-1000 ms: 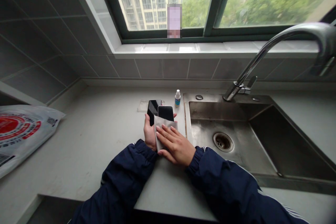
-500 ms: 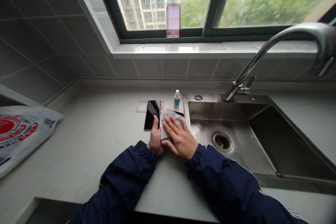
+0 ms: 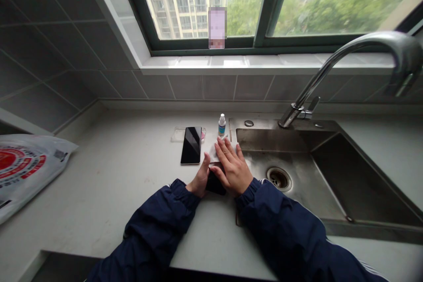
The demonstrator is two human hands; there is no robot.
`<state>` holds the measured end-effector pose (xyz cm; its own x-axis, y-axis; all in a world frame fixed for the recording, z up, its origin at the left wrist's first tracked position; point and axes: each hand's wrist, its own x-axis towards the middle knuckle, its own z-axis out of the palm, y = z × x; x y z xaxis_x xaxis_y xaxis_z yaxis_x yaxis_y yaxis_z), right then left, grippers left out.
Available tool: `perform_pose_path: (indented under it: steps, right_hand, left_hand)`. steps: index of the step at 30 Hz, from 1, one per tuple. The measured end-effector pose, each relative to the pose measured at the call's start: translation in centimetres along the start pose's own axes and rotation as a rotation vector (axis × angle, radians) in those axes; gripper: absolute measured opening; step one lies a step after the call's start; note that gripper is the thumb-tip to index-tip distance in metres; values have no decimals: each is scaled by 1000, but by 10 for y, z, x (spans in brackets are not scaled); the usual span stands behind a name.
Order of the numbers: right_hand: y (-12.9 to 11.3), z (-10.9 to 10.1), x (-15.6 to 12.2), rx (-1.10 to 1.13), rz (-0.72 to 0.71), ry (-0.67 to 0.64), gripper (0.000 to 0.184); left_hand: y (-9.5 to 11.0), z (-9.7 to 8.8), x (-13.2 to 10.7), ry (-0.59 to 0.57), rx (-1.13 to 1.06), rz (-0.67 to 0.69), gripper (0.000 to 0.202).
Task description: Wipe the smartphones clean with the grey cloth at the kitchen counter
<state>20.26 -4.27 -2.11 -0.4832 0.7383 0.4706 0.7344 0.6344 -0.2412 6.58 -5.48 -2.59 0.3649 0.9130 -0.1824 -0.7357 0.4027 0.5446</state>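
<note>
My left hand point(image 3: 199, 181) grips the near end of a black phone point(image 3: 215, 183) that lies on the grey counter point(image 3: 132, 172). My right hand point(image 3: 231, 166) rests flat, fingers stretched out, pressing a white cloth point(image 3: 213, 155) onto the far part of that phone. A second black phone point(image 3: 191, 144) lies screen up just to the left, partly on a clear case point(image 3: 177, 134). A small white dropper bottle with a blue label point(image 3: 222, 125) stands just beyond my right fingertips.
A steel sink point(image 3: 297, 163) with a drain point(image 3: 279, 178) sits right of my hands, and a curved tap point(image 3: 333, 64) arches over it. A printed plastic bag point(image 3: 23, 167) lies at the far left. Grey tiles and a window stand behind.
My right hand has slid the cloth away from me along the phone, uncovering its near end. The phone came down onto the counter, and my left hand shifted to its near end.
</note>
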Motion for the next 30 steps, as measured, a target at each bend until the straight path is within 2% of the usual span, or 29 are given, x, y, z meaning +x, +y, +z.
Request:
perform_pose_path:
  steps: [7,10,16,22,30]
  right_hand:
    - [-1,1,0,-2,6,-24,67]
    - [1,0,1,-4,8,-14,66]
    - [8,-2,2,12,10,15,64]
    - [15,-1,2,37,4,21,60]
    - [4,-1,0,57,-47,-66,60]
  left_hand:
    - [0,-3,1,-16,17,41,70]
    - [4,0,0,-18,37,6,71]
    - [13,9,-3,-8,64,68,70]
    - [18,9,-2,-25,11,65,71]
    - [26,7,2,38,-13,118,71]
